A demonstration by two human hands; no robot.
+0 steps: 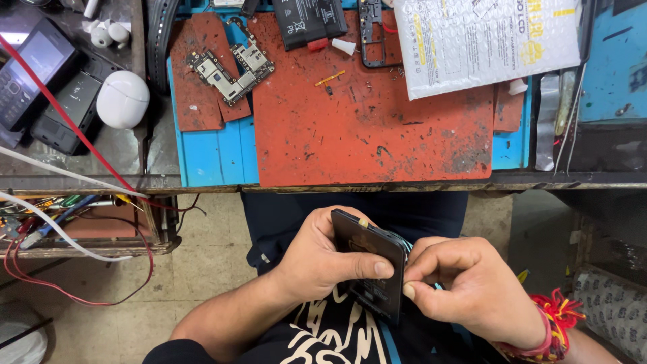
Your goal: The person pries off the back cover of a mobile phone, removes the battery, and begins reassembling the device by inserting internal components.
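Note:
Over my lap, below the bench edge, I hold a black smartphone (367, 263) upright on its side. My left hand (317, 259) wraps it from the left, thumb pressed on its dark face. My right hand (472, 286) pinches the phone's right edge with thumb and forefinger, where a thin blue-green strip shows. A red thread band circles my right wrist.
On the bench lie a worn red mat (377, 128) over a blue mat (216, 158), a circuit board (232, 67), a black battery (309, 21), a phone frame (372, 34), a white bubble mailer (485, 40), tweezers (573, 114), white earbud case (122, 99), keypad phones (34, 67). Red and white wires (81, 135) hang left.

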